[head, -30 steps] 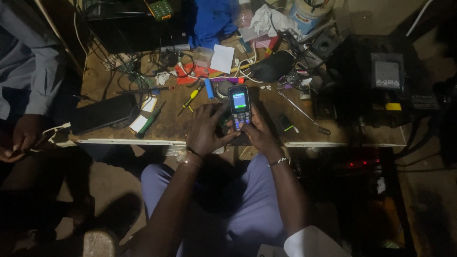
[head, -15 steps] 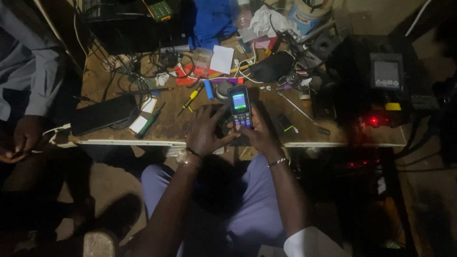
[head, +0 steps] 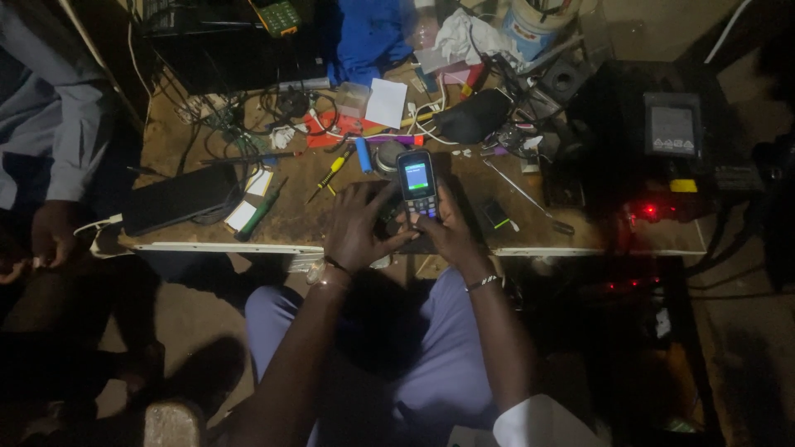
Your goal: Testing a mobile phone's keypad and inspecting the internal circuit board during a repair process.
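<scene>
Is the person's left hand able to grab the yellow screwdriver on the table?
Probably yes. The left hand rests at the keypad phone, and the yellow screwdriver lies just beyond it on the workbench, with bare wood between them. It would have to let go of the phone first.

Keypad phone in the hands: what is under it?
Under the lit keypad phone, both the left hand and right hand cradle it over the workbench. The dark object beneath is mostly covered, unidentifiable.
</scene>
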